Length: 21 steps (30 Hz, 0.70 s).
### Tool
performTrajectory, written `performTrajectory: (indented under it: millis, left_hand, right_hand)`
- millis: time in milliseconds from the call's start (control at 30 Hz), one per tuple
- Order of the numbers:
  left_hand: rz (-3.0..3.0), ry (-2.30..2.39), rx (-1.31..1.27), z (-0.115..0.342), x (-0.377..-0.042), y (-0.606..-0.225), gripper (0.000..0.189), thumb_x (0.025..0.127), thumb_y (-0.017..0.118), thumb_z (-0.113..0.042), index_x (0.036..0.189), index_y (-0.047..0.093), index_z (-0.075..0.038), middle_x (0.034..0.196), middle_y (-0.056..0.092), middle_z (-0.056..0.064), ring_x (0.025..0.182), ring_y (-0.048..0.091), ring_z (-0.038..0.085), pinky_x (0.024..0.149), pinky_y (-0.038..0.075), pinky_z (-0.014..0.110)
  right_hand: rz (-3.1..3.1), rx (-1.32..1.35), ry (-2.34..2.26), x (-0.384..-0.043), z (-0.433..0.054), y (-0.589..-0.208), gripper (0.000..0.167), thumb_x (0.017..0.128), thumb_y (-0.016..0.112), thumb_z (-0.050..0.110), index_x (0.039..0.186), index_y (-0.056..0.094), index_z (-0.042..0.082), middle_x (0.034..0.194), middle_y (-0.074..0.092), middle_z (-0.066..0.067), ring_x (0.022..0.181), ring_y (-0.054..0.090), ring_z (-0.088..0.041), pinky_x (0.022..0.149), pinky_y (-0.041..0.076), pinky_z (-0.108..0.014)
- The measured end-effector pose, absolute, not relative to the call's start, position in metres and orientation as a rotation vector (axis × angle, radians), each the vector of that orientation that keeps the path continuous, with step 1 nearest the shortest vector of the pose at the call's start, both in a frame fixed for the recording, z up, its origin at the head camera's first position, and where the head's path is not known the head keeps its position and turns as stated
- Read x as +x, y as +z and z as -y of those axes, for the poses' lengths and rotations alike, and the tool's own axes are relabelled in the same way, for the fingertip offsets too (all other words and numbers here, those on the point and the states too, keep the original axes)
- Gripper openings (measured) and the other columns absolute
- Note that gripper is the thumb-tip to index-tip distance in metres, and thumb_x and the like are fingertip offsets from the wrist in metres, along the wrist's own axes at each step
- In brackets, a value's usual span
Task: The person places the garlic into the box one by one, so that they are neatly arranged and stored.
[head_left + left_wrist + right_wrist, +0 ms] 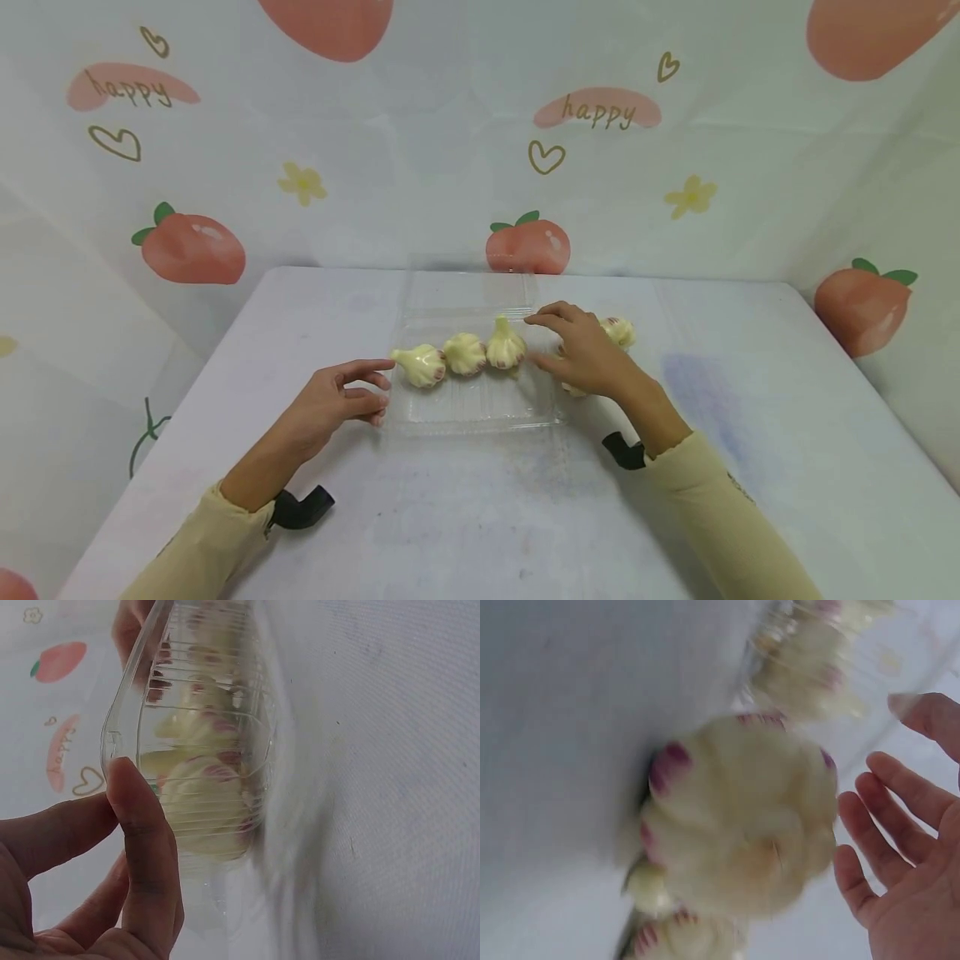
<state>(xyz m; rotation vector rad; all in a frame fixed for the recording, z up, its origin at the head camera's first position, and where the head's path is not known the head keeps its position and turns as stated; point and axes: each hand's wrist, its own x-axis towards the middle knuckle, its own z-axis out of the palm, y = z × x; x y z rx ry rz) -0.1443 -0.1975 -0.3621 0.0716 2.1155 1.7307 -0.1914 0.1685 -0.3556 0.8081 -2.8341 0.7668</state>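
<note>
A clear plastic box (457, 410) with a hinged lid lies open on the table, its lid towards the back. Three cream garlic bulbs with purple marks sit in a row in it: a left one (423, 367), a middle one (465, 354) and a right one (506, 344). My left hand (326, 404) pinches the box's left rim between thumb and finger. My right hand (588, 354) is just right of the box, fingers spread and slightly bent, holding nothing. Beside it in the right wrist view is a large garlic bulb (742, 817), outside the box.
Another garlic bulb (618, 332) lies behind my right hand, partly hidden by it. The white table (465, 517) ends at a back wall of printed cloth (420, 167) with peaches and hearts. A black wrist mount (300, 508) sticks out below each hand.
</note>
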Motion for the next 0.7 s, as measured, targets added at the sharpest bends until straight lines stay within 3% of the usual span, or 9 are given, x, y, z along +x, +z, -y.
performTrajectory:
  millis: [367, 700]
  left_hand:
    - [-2.110, 1.745, 0.079, 0.198, -0.144, -0.362, 0.061, 0.090, 0.069, -0.003, 0.146, 0.045, 0.003, 0.112, 0.053, 0.010, 0.072, 0.063, 0.006, 0.072, 0.060, 0.024]
    - [-2.109, 1.741, 0.114, 0.198, -0.144, -0.361, 0.062, 0.091, 0.068, -0.004, 0.147, 0.042, 0.005, 0.114, 0.052, 0.012, 0.072, 0.063, 0.006, 0.073, 0.060, 0.024]
  right_hand:
    - [2.781, 0.671, 0.860, -0.172, -0.218, -0.349, 0.040, 0.090, 0.073, 0.017, 0.127, 0.065, 0.005, 0.126, 0.060, -0.012, 0.114, 0.058, -0.034, 0.097, 0.045, -0.056]
    - [2.840, 0.541, 0.810, -0.167, -0.262, -0.353, 0.043, 0.091, 0.072, 0.015, 0.131, 0.061, 0.005, 0.132, 0.056, -0.016, 0.126, 0.051, -0.039, 0.103, 0.042, -0.060]
